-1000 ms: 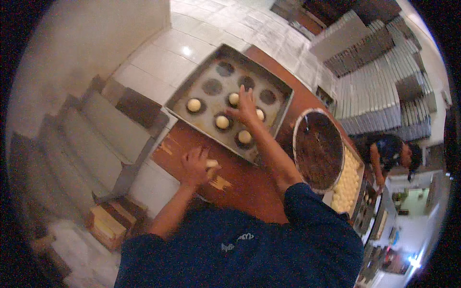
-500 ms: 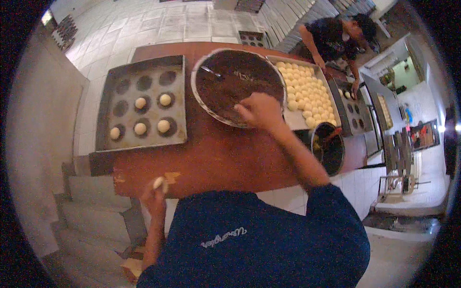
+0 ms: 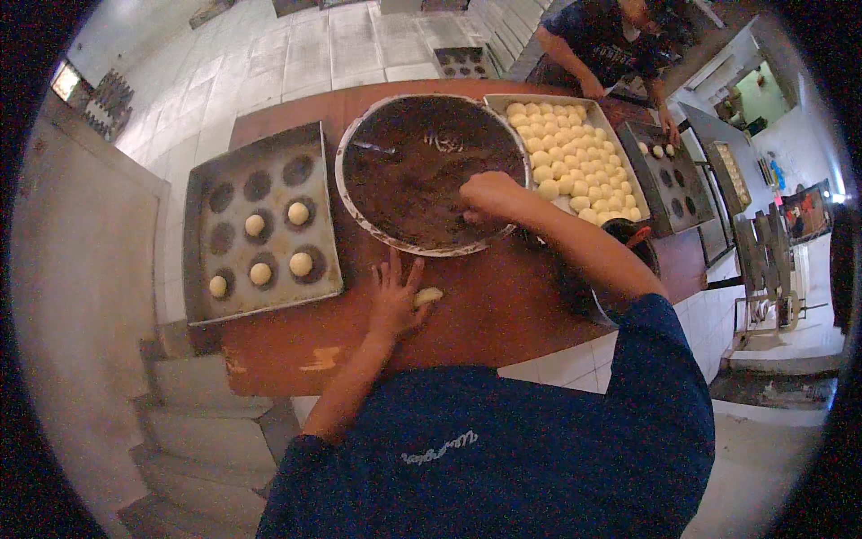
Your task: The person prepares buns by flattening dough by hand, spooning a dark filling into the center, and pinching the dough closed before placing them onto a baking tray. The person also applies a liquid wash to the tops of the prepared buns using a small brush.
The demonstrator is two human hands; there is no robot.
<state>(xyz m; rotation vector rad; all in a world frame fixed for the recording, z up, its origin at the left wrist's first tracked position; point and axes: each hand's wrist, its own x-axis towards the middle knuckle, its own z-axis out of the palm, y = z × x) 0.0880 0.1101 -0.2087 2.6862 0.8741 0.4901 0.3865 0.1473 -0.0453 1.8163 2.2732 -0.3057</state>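
My left hand [image 3: 391,301] reaches over the near part of the table, its fingers spread. A small pale dough piece [image 3: 429,296] sits in the crook between its thumb and forefinger. My right hand [image 3: 492,197] is inside the large round bowl [image 3: 346,198], close to its right side. Its fingers are curled down at the dark brown crumbly filling [image 3: 404,198]; what they grip is hidden. A spoon-like metal utensil [image 3: 373,147] lies in the filling at the bowl's left.
Left of the bowl stands a baking tray [image 3: 202,305] with round hollows, several holding dough balls. A tray of many dough balls [image 3: 575,157] lies right, beside a dark pot [image 3: 642,251]. Beyond, a co-worker [image 3: 597,45] bends over another hollowed tray [image 3: 669,184].
My left hand has come from the table's near left edge to just below the bowl, bringing the dough piece. My right hand has curled and lowered toward the filling.
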